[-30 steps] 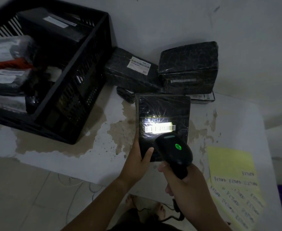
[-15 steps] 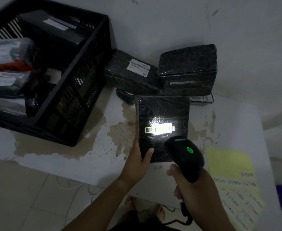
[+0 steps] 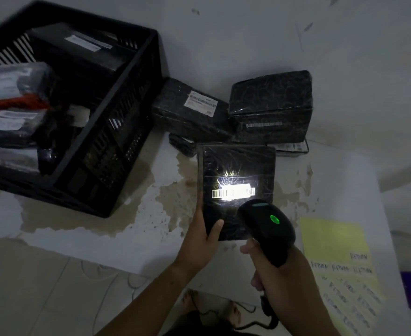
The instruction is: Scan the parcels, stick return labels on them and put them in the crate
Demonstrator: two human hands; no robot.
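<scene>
Carrying everything here, the stained white desk (image 3: 333, 180) is the largest thing. On it, at ten o'clock from the middle, stands the black crate (image 3: 117, 132). It has wrapped packets inside already and sits near, I think so that a finished piece needs only a short move. At twelve o'clock the waiting parcels (image 3: 270, 103) lie against the wall. The yellow label sheet (image 3: 333, 241), with "RETURN" written many times, lies at four o'clock, just beside the working hand, ready for the sticking step.

The parcel (image 3: 236, 166) in work is in the middle. Its long axis runs from six to twelve o'clock, away from the person, with the flat face up. I cannot tell whether its far edge rests on the desk.

The left hand (image 3: 199, 243) grips its near left corner, thumb on top and fingers along the edge, probably to steady the face toward the light. The right hand (image 3: 279, 280) has its fingers closed around the handle of the scanner (image 3: 270, 226). Its nose points to eleven o'clock and its green lamp is on.

The barcode (image 3: 233, 191) lies across the parcel, from nine to three o'clock, lit brightly.
</scene>
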